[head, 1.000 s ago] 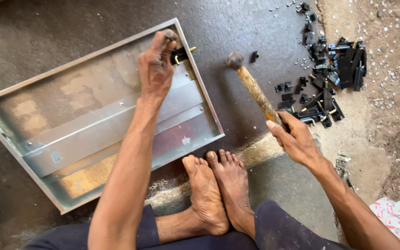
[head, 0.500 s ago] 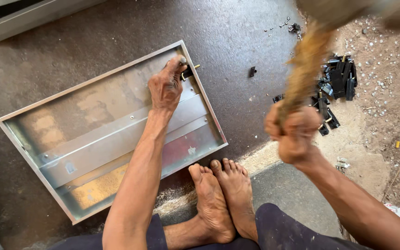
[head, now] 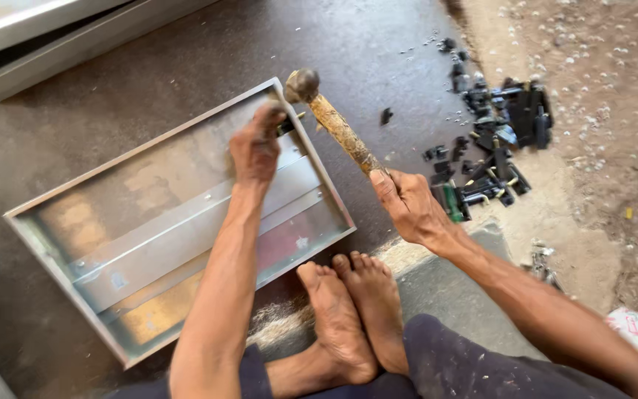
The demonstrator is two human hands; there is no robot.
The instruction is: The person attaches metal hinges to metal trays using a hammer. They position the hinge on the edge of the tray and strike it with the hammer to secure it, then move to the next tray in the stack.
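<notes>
A hammer with a worn wooden handle has been brought down from the raised position seen half a second ago, and its head now rests at the far right corner of a shallow sheet-metal tray, just beside a small dark tool pinched there by the left hand. The blow appears to have been landed on or right next to that tool, so the work on the tray's corner seems to be under way rather than finished. The handle is gripped near its end by the right hand, fingers wrapped closed around it; the left hand's fingers are curled tightly on the tool. The tray is laid flat on a dark, gritty concrete floor, with bare feet planted at its near edge. Broken black plastic parts are heaped to the right, where the concrete gives way to pale, sandy ground. More grey metal panels are seen at far left.
</notes>
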